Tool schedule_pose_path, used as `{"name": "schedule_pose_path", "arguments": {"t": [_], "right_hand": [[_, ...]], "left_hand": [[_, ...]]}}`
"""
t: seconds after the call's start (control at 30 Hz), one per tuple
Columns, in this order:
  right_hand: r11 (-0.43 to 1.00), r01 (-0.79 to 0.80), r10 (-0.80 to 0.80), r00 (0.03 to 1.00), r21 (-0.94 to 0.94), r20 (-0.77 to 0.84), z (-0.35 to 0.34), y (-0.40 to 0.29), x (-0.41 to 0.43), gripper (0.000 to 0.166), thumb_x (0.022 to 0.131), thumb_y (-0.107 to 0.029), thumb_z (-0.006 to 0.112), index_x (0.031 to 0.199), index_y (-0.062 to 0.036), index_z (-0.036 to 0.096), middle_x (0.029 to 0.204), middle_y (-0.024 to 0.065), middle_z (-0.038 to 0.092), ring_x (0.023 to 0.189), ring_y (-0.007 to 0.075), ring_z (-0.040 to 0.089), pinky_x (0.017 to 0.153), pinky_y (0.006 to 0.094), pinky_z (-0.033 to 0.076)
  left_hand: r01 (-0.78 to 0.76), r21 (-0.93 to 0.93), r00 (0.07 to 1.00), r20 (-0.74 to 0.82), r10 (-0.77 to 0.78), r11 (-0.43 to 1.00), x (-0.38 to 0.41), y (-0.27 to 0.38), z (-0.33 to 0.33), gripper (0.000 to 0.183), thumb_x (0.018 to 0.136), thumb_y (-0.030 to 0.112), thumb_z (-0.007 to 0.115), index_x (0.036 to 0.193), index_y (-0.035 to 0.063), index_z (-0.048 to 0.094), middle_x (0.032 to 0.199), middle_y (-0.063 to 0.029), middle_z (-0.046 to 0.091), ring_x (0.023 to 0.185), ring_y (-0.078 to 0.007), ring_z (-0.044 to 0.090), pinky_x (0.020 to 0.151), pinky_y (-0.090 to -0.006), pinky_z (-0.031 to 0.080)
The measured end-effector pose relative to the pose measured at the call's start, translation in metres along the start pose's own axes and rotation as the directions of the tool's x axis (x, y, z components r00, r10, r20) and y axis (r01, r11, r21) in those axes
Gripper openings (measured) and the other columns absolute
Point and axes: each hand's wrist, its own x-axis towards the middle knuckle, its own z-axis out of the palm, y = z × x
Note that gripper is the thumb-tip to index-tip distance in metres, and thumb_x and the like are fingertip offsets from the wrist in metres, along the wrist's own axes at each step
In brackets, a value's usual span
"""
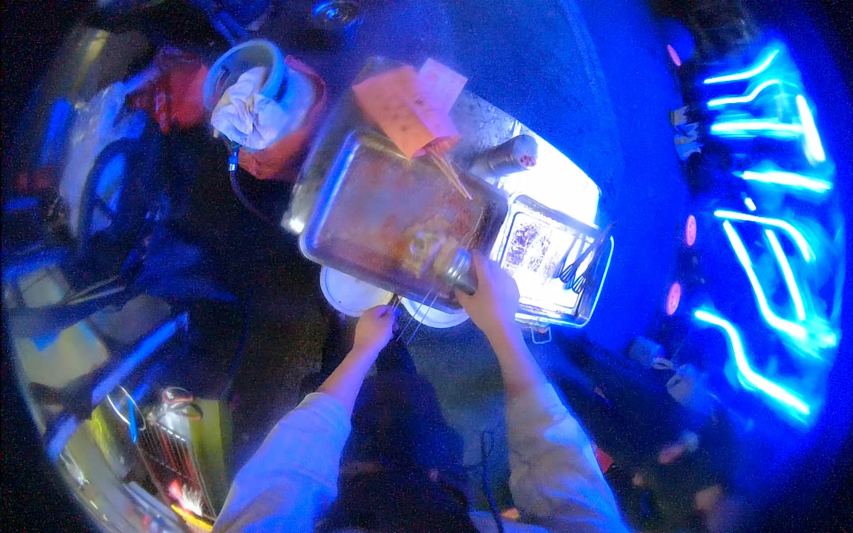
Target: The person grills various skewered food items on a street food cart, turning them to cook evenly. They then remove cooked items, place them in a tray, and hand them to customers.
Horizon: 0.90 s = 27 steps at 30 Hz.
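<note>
My left hand [375,326] is closed around the lower ends of several thin skewers [416,318], which slant up over a large metal tray [373,190]. Blurred, yellowish food [423,248] lies over the tray's near right part; whether it is on the skewers I cannot tell. In my right hand [492,296] is a small jar or shaker [458,266] with a shiny metallic end, tipped toward the food. Two white round lids or containers [353,290] show partly from under the tray's near edge, beside my left hand.
Orange-pink paper bags [396,110] with wooden sticks [453,176] overlap the tray's far edge. A metal cylinder [506,154] lies behind a brightly lit wire-fitted tray [533,263]. At left are a bucket with cloth [243,110] and a lit grill [176,460]. Blue neon [766,233] glows at right.
</note>
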Motion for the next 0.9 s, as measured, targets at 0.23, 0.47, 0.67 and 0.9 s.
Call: {"name": "schedule_pose_path", "arguments": {"t": [0.23, 0.47, 0.67, 0.9], "right_hand": [[0.997, -0.036, 0.035, 0.999, 0.061, 0.023, -0.01, -0.006, 0.006, 0.074, 0.064, -0.026, 0.079, 0.129, -0.011, 0.048, 0.109, 0.0156, 0.059, 0.099, 0.0343, 0.06, 0.084, 0.0447, 0.048], [0.995, 0.062, -0.055, 0.994, -0.075, 0.089, -0.047, -0.093, 0.028, 0.075, 0.067, -0.029, 0.079, 0.132, -0.0117, 0.046, 0.112, 0.0161, 0.06, 0.101, 0.033, 0.06, 0.084, 0.0451, 0.049], [0.991, 0.013, 0.002, 0.994, 0.13, -0.114, -0.024, 0.023, -0.003, 0.065, 0.065, -0.024, 0.078, 0.125, -0.0152, 0.053, 0.104, 0.0138, 0.064, 0.094, 0.0334, 0.063, 0.082, 0.0432, 0.05], [0.957, 0.198, -0.229, 0.965, -0.213, -0.131, -0.033, 0.1, 0.026, 0.063, 0.064, -0.017, 0.076, 0.123, -0.0139, 0.055, 0.106, 0.012, 0.063, 0.099, 0.0313, 0.061, 0.086, 0.043, 0.048]], "left_hand": [[0.222, -0.203, 0.975, 0.043, -0.218, 0.954, -0.002, 0.028, -0.013, 0.021, 0.09, 0.019, 0.052, 0.094, 0.0058, 0.068, 0.072, -0.0092, 0.066, 0.062, -0.02, 0.064, 0.059, -0.034, 0.049], [-0.022, 0.457, 0.949, -0.269, 0.162, 0.889, 0.007, 0.04, -0.081, 0.021, 0.083, 0.011, 0.054, 0.101, 0.0081, 0.065, 0.092, -0.0165, 0.066, 0.08, -0.0356, 0.064, 0.07, -0.0456, 0.051], [-0.115, 0.673, 0.933, -0.179, 0.312, 0.731, -0.003, 0.048, -0.083, 0.032, 0.082, 0.014, 0.057, 0.113, 0.0051, 0.058, 0.103, -0.0148, 0.061, 0.092, -0.0338, 0.061, 0.075, -0.0455, 0.05], [-0.185, 0.635, 0.959, -0.049, 0.279, 0.75, -0.033, 0.092, 0.012, 0.063, 0.073, 0.023, 0.072, 0.125, 0.0023, 0.043, 0.1, -0.0126, 0.059, 0.095, -0.0315, 0.059, 0.08, -0.0437, 0.047]]}}
